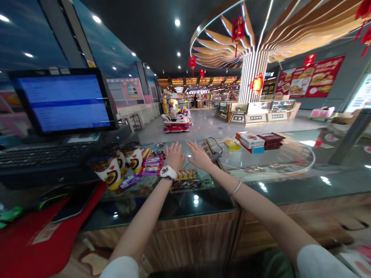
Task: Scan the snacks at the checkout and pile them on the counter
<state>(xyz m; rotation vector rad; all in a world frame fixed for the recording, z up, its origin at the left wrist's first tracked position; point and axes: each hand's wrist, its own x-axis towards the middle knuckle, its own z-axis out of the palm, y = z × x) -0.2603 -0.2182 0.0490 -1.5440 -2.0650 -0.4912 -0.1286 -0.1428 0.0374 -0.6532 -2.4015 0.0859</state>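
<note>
Both arms reach forward over a glass-topped counter (197, 197). My left hand (174, 157), with a white watch (168, 172) on its wrist, has its fingers stretched out and holds nothing. Just left of it are purple-wrapped snack bars (152, 166). My right hand (199, 155) is also spread flat and bare, close to the left one, with a bracelet (237, 187) further up the arm. Gold-wrapped sweets (186, 174) show in front of the hands, nearer to me. Whether the palms touch the glass I cannot tell.
Patterned paper cups (108, 170) stand left, beside a monitor (65, 102) and keyboard (23, 154). A phone (77, 202) lies near a red cloth (37, 247). Right of the hands are a yellow pack (232, 144), stacked boxes (251, 141) and dark red packets (271, 141).
</note>
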